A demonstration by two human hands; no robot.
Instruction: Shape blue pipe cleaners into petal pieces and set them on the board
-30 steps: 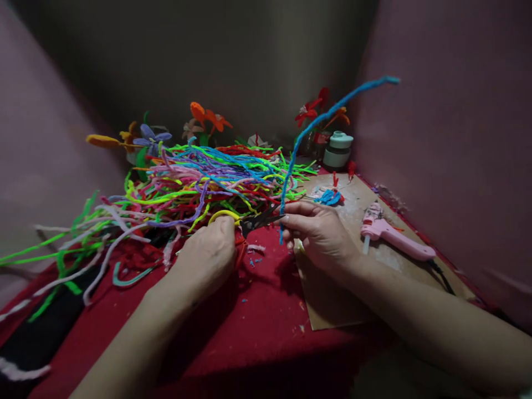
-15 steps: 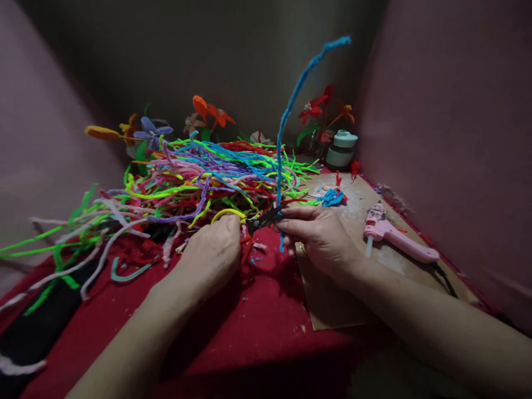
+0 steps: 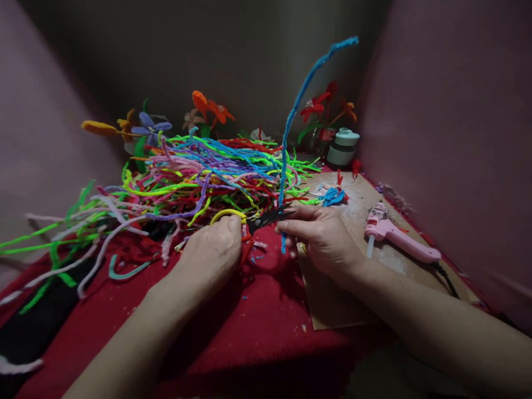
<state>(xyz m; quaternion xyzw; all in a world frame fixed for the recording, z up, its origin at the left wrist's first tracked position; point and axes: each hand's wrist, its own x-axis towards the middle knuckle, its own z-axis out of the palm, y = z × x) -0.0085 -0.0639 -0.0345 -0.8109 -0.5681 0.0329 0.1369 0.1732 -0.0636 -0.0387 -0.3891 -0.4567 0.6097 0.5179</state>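
My left hand [image 3: 218,244] is closed round the handles of a pair of scissors [image 3: 266,220] with dark blades and a yellow loop. Its blades point right and lie across a long blue pipe cleaner [image 3: 288,133], close to my right fingertips. The pipe cleaner rises upright and bends over to the right at its top; a short end hangs below the blades. My right hand [image 3: 324,235] pinches it between thumb and fingers near that lower end. The exact contact between blades and pipe cleaner is too small to make out.
A heap of coloured pipe cleaners [image 3: 208,172] covers the back left of the red cloth [image 3: 257,343]. On a brown board [image 3: 332,310] at right lie a pink glue gun [image 3: 399,238] and a blue fuzzy piece [image 3: 332,196]. Behind stand a lidded jar [image 3: 343,148] and pipe-cleaner flowers [image 3: 211,111].
The upper part of the blue pipe cleaner has swung slightly right. The scissor blades look a little more apart, while both hands stay almost in place.
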